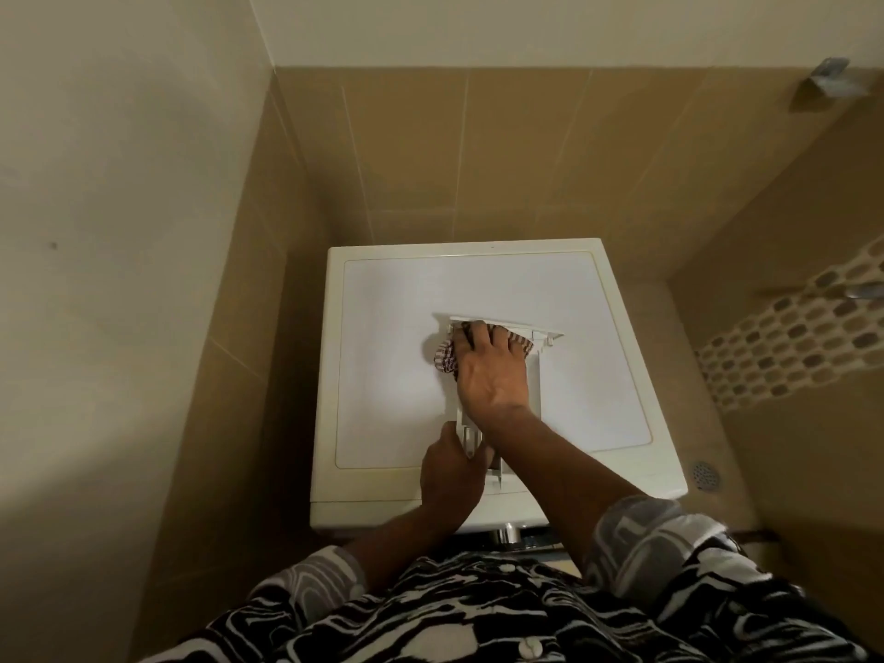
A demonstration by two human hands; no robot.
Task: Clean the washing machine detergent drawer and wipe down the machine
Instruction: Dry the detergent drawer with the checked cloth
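The white washing machine (382, 327) stands below me, seen from above. On its top lies the white detergent drawer (535, 375), taken out, with its front panel at the far end. My right hand (492, 375) presses a red-and-white checked cloth (445, 357) into the drawer's far end, fingers spread over the cloth. My left hand (449, 471) grips the drawer's near end at the machine's front edge. Most of the drawer's inside is hidden under my right hand.
Tan tiled walls close in behind and on both sides of the machine. A floor drain (706, 475) sits to the right. A patterned tile band (789, 337) runs along the right wall. The machine's chrome door rim (507, 535) shows under the front edge.
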